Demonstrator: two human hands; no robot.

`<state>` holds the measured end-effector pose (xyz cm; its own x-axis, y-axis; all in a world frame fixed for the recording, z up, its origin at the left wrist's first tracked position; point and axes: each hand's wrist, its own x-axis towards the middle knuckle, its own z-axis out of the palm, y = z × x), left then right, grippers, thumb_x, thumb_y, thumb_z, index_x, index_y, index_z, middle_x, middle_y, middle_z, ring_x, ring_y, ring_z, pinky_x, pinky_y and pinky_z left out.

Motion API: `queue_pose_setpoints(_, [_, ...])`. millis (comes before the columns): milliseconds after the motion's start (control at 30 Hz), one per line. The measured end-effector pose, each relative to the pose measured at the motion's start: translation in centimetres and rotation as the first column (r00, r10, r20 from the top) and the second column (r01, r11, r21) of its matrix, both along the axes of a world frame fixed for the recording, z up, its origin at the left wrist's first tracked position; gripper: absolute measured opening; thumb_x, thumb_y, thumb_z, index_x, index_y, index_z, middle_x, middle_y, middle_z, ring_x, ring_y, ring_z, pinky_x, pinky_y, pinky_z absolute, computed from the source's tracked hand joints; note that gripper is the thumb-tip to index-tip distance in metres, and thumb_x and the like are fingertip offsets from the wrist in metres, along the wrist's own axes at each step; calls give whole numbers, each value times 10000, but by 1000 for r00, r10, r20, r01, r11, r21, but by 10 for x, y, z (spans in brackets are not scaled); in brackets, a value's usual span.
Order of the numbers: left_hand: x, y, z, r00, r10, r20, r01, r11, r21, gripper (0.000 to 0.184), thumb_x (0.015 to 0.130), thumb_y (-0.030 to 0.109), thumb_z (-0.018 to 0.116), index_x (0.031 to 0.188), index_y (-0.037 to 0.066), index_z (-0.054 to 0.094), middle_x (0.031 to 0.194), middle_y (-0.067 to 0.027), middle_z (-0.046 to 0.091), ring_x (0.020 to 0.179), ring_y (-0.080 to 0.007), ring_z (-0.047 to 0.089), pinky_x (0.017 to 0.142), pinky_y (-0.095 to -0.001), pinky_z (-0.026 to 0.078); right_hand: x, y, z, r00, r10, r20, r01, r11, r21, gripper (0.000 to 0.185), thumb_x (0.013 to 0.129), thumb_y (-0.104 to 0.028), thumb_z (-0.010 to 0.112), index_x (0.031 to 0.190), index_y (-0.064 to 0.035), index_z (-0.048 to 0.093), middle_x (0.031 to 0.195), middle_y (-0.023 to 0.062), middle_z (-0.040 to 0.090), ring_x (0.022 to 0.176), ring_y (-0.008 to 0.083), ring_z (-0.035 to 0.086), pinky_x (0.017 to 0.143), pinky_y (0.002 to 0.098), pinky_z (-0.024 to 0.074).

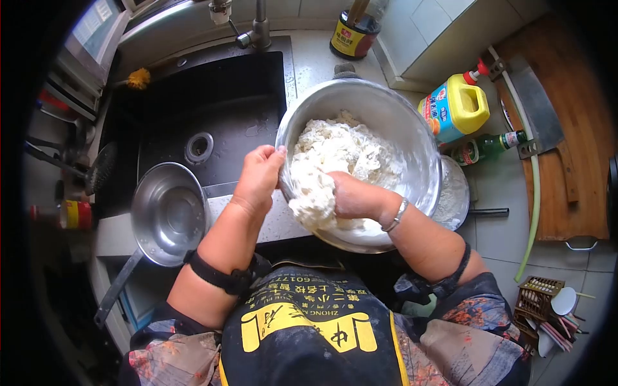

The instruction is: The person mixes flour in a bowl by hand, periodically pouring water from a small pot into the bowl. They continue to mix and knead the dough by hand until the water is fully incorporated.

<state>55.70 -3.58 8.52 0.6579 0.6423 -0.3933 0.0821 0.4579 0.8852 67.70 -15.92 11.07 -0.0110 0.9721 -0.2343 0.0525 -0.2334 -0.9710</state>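
A large metal mixing bowl (421,138) stands tilted at the counter's front edge, right of the sink. Inside lies a rough, shaggy white dough (347,145) with loose flour around it. My left hand (261,170) is closed on the bowl's left rim, thumb at the top of the edge. My right hand (354,196) is down in the bowl, fingers wrapped into a lump of dough at the near left side; the dough hides the fingertips. A bracelet (396,215) circles my right wrist.
On the left are a black sink (225,128) and a metal ladle-like pan (164,222). Beyond the bowl stands a sauce bottle (354,38). To the right are a yellow jug (460,106), a green bottle (486,148), a flour container (454,193) and a cleaver (531,103) by a wooden board.
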Motion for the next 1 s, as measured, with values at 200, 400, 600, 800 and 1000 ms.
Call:
queue_pose_setpoints(200, [15, 34, 16, 994, 108, -25, -109, 994, -5, 195, 833, 182, 547, 903, 0, 559, 685, -31, 558, 552, -75, 477, 484, -224, 379, 49, -52, 24, 428, 476, 768, -67, 864, -498, 208, 621, -20, 545, 818, 5, 603, 796, 208, 600, 778, 341, 588, 677, 375, 468])
queue_pose_setpoints(400, [-3, -10, 1, 947, 234, 221, -241, 971, 6, 298, 808, 77, 570, 1068, -39, 481, 778, -74, 597, 677, -81, 544, 594, -198, 436, 56, -75, 34, 327, 738, 590, -219, 667, -712, 218, 593, -50, 567, 803, -1, 600, 778, 205, 594, 770, 337, 585, 683, 385, 464])
queue_pose_setpoints(600, [8, -5, 0, 963, 184, 195, -193, 981, 26, 251, 805, 74, 579, 1018, -49, 530, 790, -69, 609, 675, -72, 546, 625, -198, 450, -32, -16, 0, 557, 642, 527, -375, 760, -530, 191, 596, 3, 530, 773, 59, 576, 729, 255, 573, 716, 371, 587, 635, 389, 470])
queue_pose_setpoints(800, [14, 6, -5, 966, 103, 238, -121, 991, 60, 312, 872, 134, 497, 1132, -39, 497, 960, -71, 592, 822, -86, 544, 728, -211, 449, -11, 44, -35, 950, -187, 250, 182, 982, 41, 386, 653, 51, 497, 1037, 30, 524, 958, 148, 591, 898, 201, 557, 791, 303, 439])
queue_pose_setpoints(1000, [21, 8, -8, 952, 98, 291, -109, 994, 23, 338, 875, 131, 494, 1179, -16, 474, 1034, -72, 578, 881, -91, 543, 770, -220, 446, 13, 70, -36, 939, -315, 140, 327, 942, -73, 221, 746, -134, 535, 911, -8, 609, 877, 136, 629, 815, 203, 591, 724, 315, 456])
